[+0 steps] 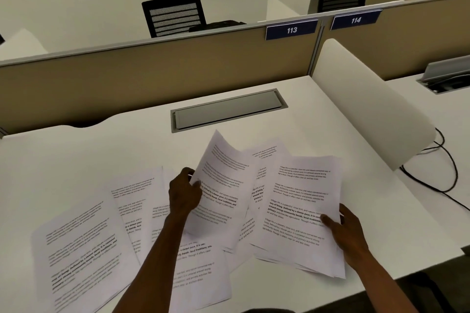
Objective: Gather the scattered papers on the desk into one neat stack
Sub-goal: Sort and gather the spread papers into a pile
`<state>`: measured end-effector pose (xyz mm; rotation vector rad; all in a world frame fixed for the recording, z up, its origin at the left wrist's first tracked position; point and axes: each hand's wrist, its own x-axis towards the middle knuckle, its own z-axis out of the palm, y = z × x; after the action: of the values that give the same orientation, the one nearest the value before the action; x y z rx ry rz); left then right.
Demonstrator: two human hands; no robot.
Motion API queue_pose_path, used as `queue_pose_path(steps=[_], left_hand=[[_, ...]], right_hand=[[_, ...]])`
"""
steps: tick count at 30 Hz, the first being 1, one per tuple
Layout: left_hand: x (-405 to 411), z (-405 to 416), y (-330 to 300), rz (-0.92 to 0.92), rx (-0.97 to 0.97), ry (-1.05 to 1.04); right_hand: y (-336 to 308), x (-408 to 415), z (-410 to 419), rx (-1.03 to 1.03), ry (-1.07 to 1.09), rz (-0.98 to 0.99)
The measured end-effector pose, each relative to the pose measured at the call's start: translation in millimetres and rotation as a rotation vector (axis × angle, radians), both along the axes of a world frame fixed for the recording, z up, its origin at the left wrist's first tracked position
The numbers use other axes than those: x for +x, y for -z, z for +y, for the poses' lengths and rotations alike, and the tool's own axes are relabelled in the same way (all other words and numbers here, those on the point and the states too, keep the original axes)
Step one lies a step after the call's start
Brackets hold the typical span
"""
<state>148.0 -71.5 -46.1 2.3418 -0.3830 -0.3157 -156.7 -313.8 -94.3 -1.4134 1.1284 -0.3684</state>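
Printed white sheets lie spread over the white desk (76, 155). My left hand (183, 193) pinches the left edge of a curled sheet (223, 185) lifted off the desk at the centre. My right hand (346, 231) grips the right edge of a small stack of papers (297, 213), thumb on top. Loose sheets (84, 254) lie flat at the left, with more overlapping ones (198, 274) under my left forearm. Other pages (264, 160) peek out behind the lifted sheet.
A grey cable hatch (229, 109) is set into the desk behind the papers. A tan partition (152, 71) closes the back, a white rounded divider (368, 109) the right side. Black cables (447, 173) trail on the neighbouring desk. Black chairs (175, 15) stand beyond.
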Motion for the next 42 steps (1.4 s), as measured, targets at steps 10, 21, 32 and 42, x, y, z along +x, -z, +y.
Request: queue_pose_path(steps=[10,21,32,42], left_hand=[[-24.5,-15.2,-101.9,0.366,-0.639,0.081],[-124.6,-78.5,20.2,0.545,-0.453,0.031],[-144.9,-84.4,45.3,0.186,-0.051,0.155],[-89.6,-106.0,40.1,0.076,0.236,0.110]], right_hand=[[-7.2,3.1,4.3,0.082,0.009,-0.061],[-13.6,6.3,6.7,0.280,0.029,-0.145],[-10.1,9.9,3.7,0.201,0.004,-0.071],[-11.0,-3.3,-12.2,0.045,-0.018,-0.023]])
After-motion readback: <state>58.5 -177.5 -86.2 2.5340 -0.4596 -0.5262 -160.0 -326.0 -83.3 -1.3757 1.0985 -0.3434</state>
